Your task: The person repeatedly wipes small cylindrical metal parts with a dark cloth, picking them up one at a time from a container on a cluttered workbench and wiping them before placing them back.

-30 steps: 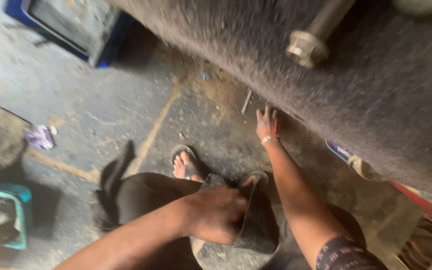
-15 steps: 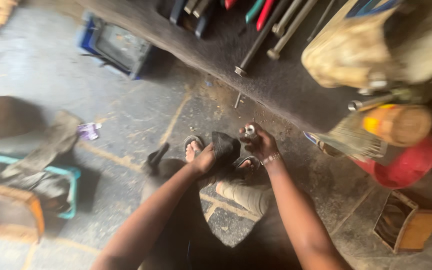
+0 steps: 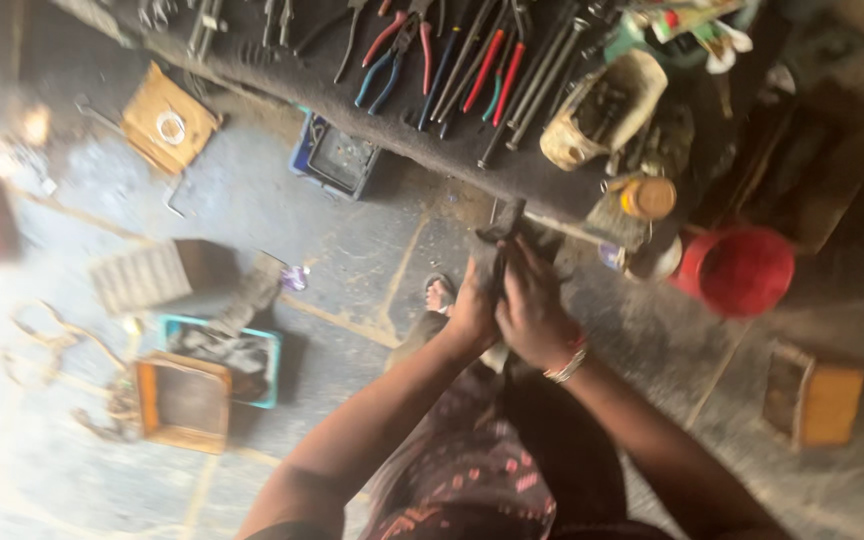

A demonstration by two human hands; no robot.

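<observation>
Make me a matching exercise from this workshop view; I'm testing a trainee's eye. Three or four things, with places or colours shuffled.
Things:
1. dark cloth
2. bucket
3. pliers
4. box

Descriptions:
A. red, on the floor at the right
B. blue handles, on the bench
C. orange, open, on the floor at the left
D. held between the left hand and right hand

Pairs: 1-D, 2-A, 3-B, 4-C

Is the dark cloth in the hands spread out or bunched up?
Bunched up: the dark cloth is squeezed between the left hand and right hand, only a crumpled end poking out.
</observation>
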